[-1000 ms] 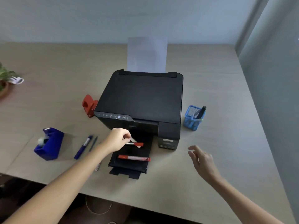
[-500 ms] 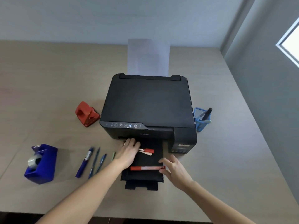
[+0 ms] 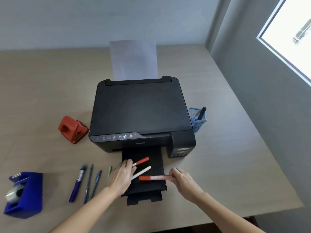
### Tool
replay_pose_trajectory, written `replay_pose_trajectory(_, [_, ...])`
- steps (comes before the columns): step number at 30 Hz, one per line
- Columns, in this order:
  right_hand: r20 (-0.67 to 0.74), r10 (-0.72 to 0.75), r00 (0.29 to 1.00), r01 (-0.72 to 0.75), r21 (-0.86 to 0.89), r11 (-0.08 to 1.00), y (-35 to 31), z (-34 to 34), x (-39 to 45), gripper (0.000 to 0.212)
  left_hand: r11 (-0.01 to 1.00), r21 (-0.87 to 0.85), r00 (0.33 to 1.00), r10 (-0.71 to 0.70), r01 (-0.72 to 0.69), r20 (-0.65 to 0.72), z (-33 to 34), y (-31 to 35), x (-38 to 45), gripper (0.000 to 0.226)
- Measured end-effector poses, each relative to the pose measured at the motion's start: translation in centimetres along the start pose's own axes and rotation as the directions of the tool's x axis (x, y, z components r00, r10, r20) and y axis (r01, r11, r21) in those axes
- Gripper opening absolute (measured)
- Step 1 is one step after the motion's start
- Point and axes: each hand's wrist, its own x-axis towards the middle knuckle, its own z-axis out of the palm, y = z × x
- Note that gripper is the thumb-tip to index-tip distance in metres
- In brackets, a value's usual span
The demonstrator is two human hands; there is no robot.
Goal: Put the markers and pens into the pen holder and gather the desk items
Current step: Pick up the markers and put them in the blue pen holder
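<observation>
Nearest, two bare forearms reach over the pale wood-grain desk [image 3: 218,148]. The left hand [image 3: 121,177] has its fingers [image 3: 129,163] pressed together around two slim sticks: a white marker with a red cap [image 3: 141,161] and a plain cream one [image 3: 142,172], both angled up to the right from the fingertips. The right hand [image 3: 181,179] pinches the pink end of a red-capped marker [image 3: 154,177] lying level just left of its fingertips. All three sit over the black output tray [image 3: 146,194] of the black inkjet printer [image 3: 141,113].

Left of the left hand's fingers lie a thin green pen [image 3: 109,172], then two dark blue pens [image 3: 92,184] and a thick blue marker [image 3: 77,184]; further left stands a blue tape dispenser [image 3: 23,194], blurred. Beyond the fingers to the left, a red hole punch [image 3: 72,129] rests beside the printer. Beyond the right hand's fingers, a blue mesh pen holder [image 3: 196,120] with a black marker [image 3: 202,112] in it stands at the printer's right side. White paper [image 3: 133,59] rises from the rear feed. Farther back are a grey-blue wall [image 3: 84,19] and, to the right, a bright window [image 3: 292,31].
</observation>
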Motion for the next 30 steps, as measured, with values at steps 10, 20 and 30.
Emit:
replay_pose_trajectory(10, [0.107,-0.027,0.994,0.019,0.076,0.997,6.3,-6.0,-0.9,0.010,0.978,0.199,0.987,-0.091,0.064,0.129,-0.2,2.0,-2.2,0.028])
replay_pose_trajectory(20, [-0.197,0.304,0.932,-0.172,0.499,0.849,16.6,-21.4,-1.1,0.009,0.991,-0.129,0.996,0.035,-0.046,-0.081,-17.2,14.1,4.8,0.013])
replay_pose_trajectory(30, [-0.587,0.234,0.775,-0.065,0.294,0.954,11.7,-24.9,7.1,0.011,0.984,0.142,0.942,0.058,-0.110,0.330,-15.5,24.1,25.2,0.015])
